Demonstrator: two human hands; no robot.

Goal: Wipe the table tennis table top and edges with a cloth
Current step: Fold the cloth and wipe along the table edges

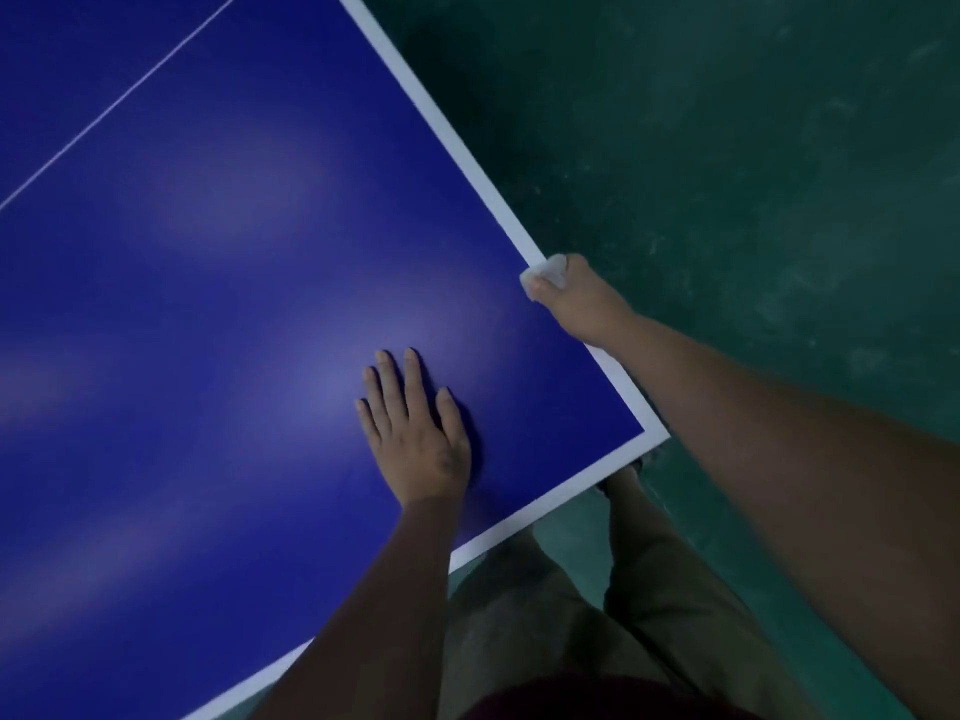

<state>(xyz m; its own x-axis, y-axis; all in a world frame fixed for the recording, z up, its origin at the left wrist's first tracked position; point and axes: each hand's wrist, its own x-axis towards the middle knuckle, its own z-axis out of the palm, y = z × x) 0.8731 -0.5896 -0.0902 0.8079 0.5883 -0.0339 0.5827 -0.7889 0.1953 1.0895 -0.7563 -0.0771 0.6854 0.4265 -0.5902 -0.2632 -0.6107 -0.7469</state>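
Two hands in my feed, both near the table's near right corner. I see the left hand flat on the blue top, palm down, fingers straight and slightly spread, holding nothing. It sits a little in from the near end, well inside the white border. I see the right hand at the table's right side edge, fingers curled tight around a small white cloth. The cloth is bunched up, pokes out past the knuckles and touches the white border right on the edge, up the side from the corner. I can't make out the thumb. The right forearm crosses over the border between hand and corner.

A thin white line runs across the top at far left. Soft glare patches on the blue. Green floor beyond the edge, scuffed. Below the corner I see khaki trousers and one foot just under the corner. There is a dark red shirt at the bottom of the view, blurry.
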